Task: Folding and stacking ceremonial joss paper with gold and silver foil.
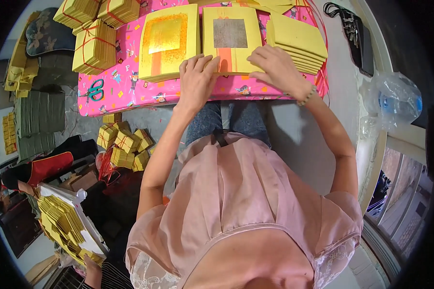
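Observation:
A stack of yellow paper sheets (253,36) with a silver-grey square and an orange stripe lies at the table's near edge. At its near left corner, my left hand (197,79) rests with bent fingers, gripping the side. My right hand (278,71), with a beaded bracelet on the wrist, holds the near right corner, fingers on top and thumb along the front. To the left, a second yellow stack (164,58) bears a gold square edged in orange. Right of my hands, plain yellow bundles (299,41) lean in a fanned, stepped pile.
Tied yellow bundles (94,48) stand on the pink patterned tablecloth (125,94), near green-handled scissors (95,90). More bundles (125,142) lie on the floor. At lower left, another person's hand (92,272) is by a tray of yellow paper (62,221). Keys (352,31) and a plastic bag (395,98) are at right.

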{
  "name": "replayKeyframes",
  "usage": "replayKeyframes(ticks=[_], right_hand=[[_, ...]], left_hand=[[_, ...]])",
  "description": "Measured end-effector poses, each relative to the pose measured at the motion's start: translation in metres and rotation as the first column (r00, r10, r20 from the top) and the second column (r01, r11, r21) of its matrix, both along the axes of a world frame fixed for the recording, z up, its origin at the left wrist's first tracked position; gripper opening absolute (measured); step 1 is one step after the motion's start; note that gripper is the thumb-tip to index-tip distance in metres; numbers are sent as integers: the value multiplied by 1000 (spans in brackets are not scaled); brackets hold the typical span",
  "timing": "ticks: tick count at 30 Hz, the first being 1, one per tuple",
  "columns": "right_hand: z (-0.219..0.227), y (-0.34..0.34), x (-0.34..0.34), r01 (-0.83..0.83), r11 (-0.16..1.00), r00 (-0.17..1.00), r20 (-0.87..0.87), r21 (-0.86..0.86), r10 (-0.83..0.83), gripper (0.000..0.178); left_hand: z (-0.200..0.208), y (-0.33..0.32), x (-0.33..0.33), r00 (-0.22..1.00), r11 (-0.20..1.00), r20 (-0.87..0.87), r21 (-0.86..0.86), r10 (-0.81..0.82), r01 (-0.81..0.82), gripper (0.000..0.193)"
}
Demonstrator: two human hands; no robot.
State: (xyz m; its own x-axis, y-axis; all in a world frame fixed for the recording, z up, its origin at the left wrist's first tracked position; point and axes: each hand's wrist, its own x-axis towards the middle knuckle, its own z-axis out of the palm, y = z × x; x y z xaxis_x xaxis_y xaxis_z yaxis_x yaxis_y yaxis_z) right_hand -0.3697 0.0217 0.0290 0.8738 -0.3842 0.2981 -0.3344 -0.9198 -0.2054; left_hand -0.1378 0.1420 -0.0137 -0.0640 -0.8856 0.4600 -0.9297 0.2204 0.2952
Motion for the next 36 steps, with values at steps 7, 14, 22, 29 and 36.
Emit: replayKeyframes(ticks=[7,14,22,29,36], right_hand=[[-23,-5,5,-34,999,997,-67,-19,32,26],[-17,-11,1,-4,984,998,-54,179,14,22],[-20,-13,1,82,966,996,-52,245,-71,25],[-20,-14,3,89,961,996,-42,261,-81,24],[-20,-16,3,81,958,997,-28,275,-77,24]], left_hand=[[0,-3,10,999,999,-15,26,-43,43,40],[0,-10,14,993,993,-46,37,-106,108,28],[-4,-14,16,992,992,-41,30,-120,121,20],[-4,-17,17,991,992,-62,36,-117,119,19],[-2,-18,19,991,991,-62,46,-121,124,18]])
